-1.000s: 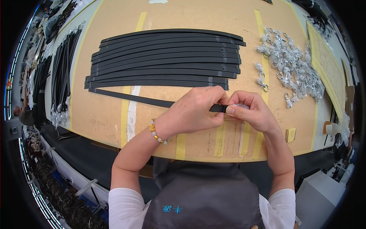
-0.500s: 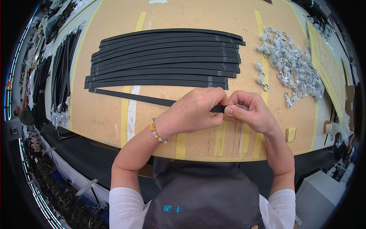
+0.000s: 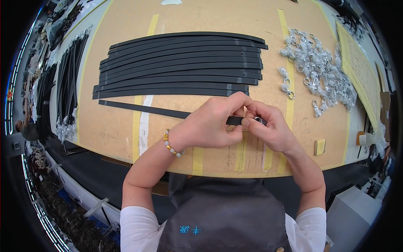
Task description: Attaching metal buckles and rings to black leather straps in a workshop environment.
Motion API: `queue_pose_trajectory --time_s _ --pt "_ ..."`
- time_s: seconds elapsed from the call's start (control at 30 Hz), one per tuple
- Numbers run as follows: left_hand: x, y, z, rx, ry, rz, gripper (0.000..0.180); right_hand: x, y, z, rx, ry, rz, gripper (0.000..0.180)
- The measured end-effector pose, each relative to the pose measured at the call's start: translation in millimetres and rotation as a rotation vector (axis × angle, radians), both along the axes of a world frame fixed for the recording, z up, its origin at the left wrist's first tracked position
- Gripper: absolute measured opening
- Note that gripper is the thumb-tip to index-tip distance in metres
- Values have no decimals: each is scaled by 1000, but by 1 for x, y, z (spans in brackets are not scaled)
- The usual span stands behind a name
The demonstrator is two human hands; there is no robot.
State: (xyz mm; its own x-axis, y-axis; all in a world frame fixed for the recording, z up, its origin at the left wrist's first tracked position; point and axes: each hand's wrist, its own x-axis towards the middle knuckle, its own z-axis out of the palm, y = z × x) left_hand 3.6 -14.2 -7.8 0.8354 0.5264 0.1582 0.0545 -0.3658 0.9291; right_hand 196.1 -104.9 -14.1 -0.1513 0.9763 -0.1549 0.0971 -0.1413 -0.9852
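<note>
One black flat strap (image 3: 145, 109) lies slanting across the near part of the table and runs under my left hand (image 3: 212, 122). That hand is curled round the strap near its right end, with the thumb tip lifted off it and the index finger bent toward my right hand. My right hand (image 3: 270, 128) pinches the strap's end between thumb and forefinger. A small shiny metal hook (image 3: 260, 121) shows at these fingers, partly hidden; how it sits on the strap cannot be made out.
Beyond my hands lies a row of black straps (image 3: 180, 63). A heap of plastic-wrapped metal snap hooks (image 3: 317, 67) is at the right, beside a yellow-edged board (image 3: 357, 67). A small yellow block (image 3: 320, 147) sits near the front edge. Hanging straps (image 3: 69, 80) are at the left.
My left thumb has come away from the strap's end. My right hand has shifted slightly left and turned, and the metal hook now shows at its fingers where clear plastic showed before.
</note>
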Motion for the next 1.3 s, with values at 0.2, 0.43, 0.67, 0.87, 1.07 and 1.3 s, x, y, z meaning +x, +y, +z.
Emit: queue_pose_trajectory --time_s 0.2,0.43,0.67,0.87,1.07,1.3 --pt "-7 4 14 -167 -1 -2 41 24 10 7 -353 343 200 23" --pt "-6 6 10 -133 2 -47 36 6 6 10 -15 122 135 27" --pt "-5 26 -23 545 195 208 18 -7 -2 2 4 -267 193 25" --pt "-7 22 -19 534 258 293 17 19 14 11 343 -622 -145 21" --pt "-7 26 -17 509 275 221 16 84 13 1 -50 -913 -395 34" --pt "-10 21 -11 386 364 132 18 55 15 13 -102 -415 -268 24"
